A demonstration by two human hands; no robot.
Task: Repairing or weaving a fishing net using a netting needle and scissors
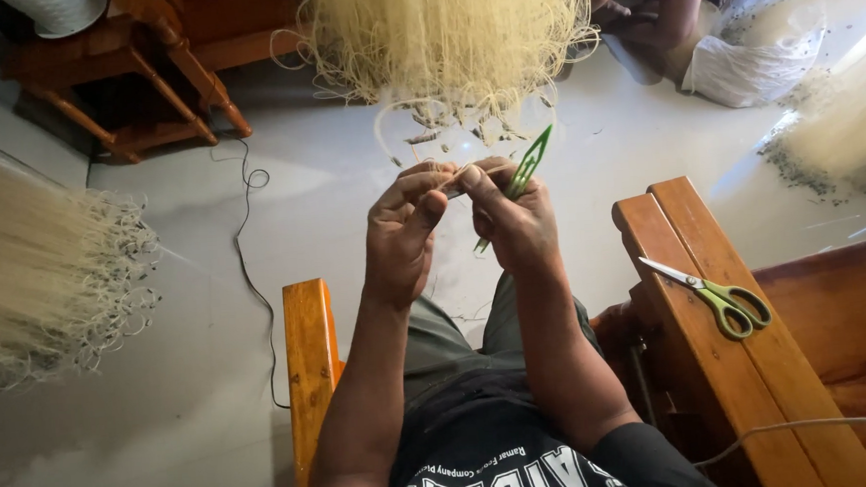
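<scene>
My left hand (404,225) and my right hand (511,214) meet in front of me, fingertips pinched together on thin pale net twine (454,177). In my right hand sits a green netting needle (527,171), its pointed tip sticking up and to the right. A mass of pale yellow fishing net (450,32) hangs just beyond my hands, with small weights along its lower edge. I sit with my knees between two wooden armrests.
Green-handled scissors (719,298) lie on the wooden armrest (720,356) at right. Another net bundle (34,268) lies at left, another at far right (861,117). A wooden chair (152,70) stands at top left. A person (659,9) sits at top right. A black cord (245,255) crosses the floor.
</scene>
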